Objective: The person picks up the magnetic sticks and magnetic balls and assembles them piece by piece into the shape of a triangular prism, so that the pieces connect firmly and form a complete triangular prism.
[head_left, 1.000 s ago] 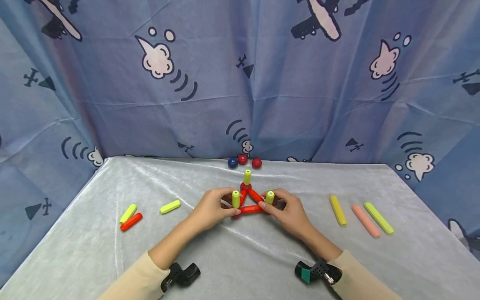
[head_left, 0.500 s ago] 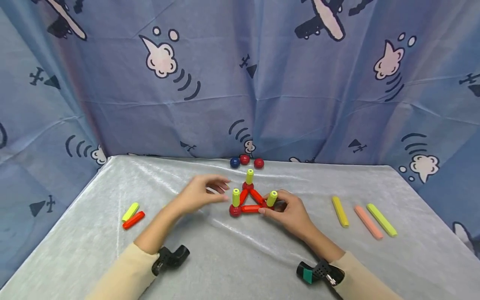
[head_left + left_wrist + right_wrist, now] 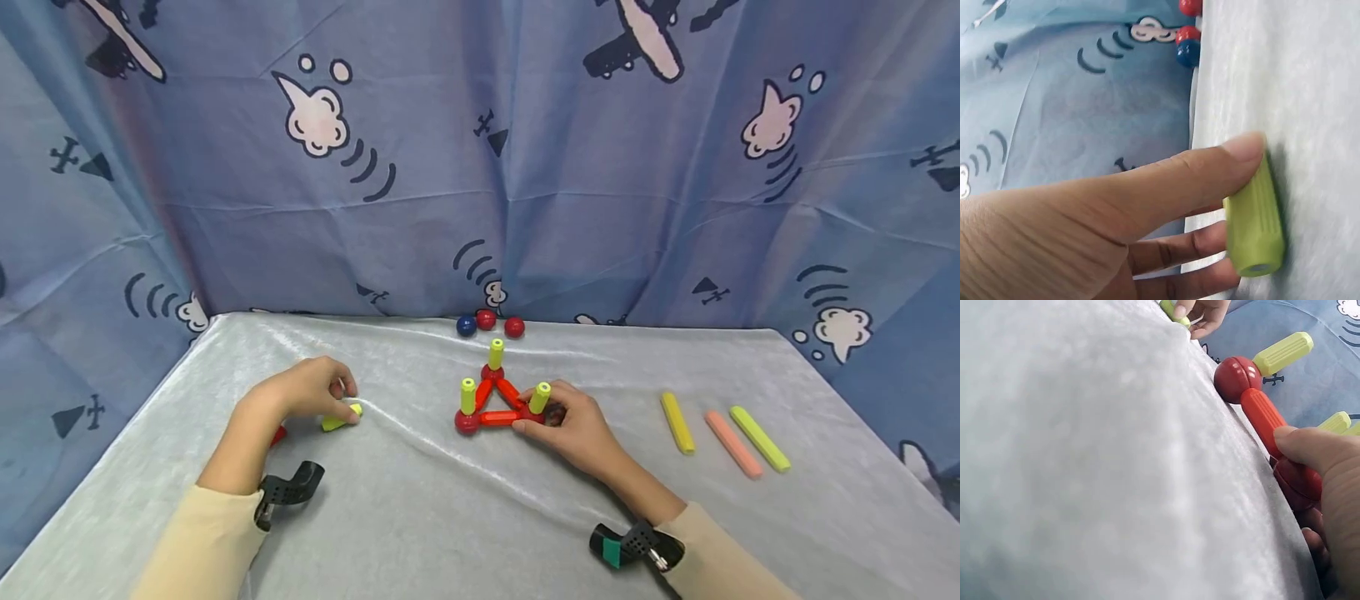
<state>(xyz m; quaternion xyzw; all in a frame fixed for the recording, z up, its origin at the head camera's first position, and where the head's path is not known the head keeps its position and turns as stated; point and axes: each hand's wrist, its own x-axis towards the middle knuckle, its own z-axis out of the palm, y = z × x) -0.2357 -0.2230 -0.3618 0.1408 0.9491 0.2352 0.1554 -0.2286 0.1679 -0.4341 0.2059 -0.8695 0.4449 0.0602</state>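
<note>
A triangle of red rods point(image 3: 498, 418) and red balls point(image 3: 467, 422) lies mid-table, a short yellow-green rod point(image 3: 468, 396) standing on each ball. My right hand point(image 3: 573, 429) holds its right corner; in the right wrist view the thumb point(image 3: 1300, 445) presses where a red rod point(image 3: 1261, 415) meets the ball. To the left, my left hand point(image 3: 307, 390) pinches a loose yellow-green rod point(image 3: 341, 419) on the cloth. In the left wrist view the thumb lies over this ridged rod point(image 3: 1254, 231), with fingers along its other side.
Another red rod point(image 3: 278, 435) is mostly hidden behind the left hand. One blue ball point(image 3: 466, 326) and two red balls point(image 3: 514, 327) sit at the back edge by the curtain point(image 3: 420, 208). Longer yellow point(image 3: 677, 423), pink point(image 3: 733, 444) and green point(image 3: 760, 439) rods lie right.
My left hand has let go of the triangle's left corner and moved left to the loose yellow-green rod, taking hold of it. The right hand has stayed at the right corner.
</note>
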